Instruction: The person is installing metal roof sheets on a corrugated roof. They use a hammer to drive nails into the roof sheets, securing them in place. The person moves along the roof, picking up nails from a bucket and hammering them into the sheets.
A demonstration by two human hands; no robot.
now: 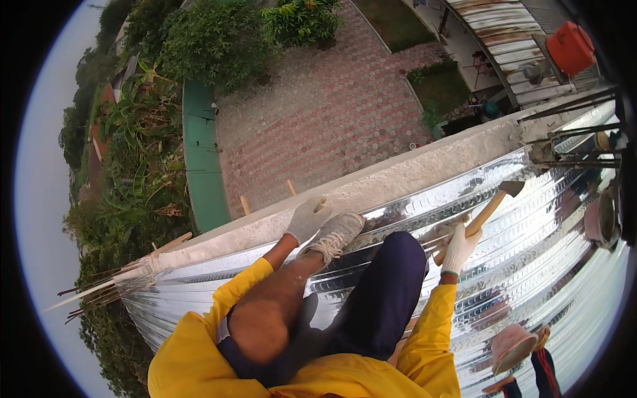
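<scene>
My right hand [460, 250], in a pale work glove, is closed around the wooden handle of a hatchet [485, 212]. Its dark, flared head points away from me over the shiny corrugated metal sheets [398, 213]. At the concrete wall top [371, 186], my gloved left hand [309, 220] is held beside my dusty grey shoe [337, 235]. Its fingers are curled in, and whatever they hold, if anything, is hidden. My left knee is raised and bare, while dark cloth covers the right one.
Beyond the wall, a paved yard [298, 126] lies far below. Rebar sticks out at the wall's left end [99, 292] and right end [574, 149]. Pinkish buckets [514, 346] [600, 217] stand on the sheets, one near another person's legs [545, 373]. An orange tank [570, 48] sits on a rusty roof.
</scene>
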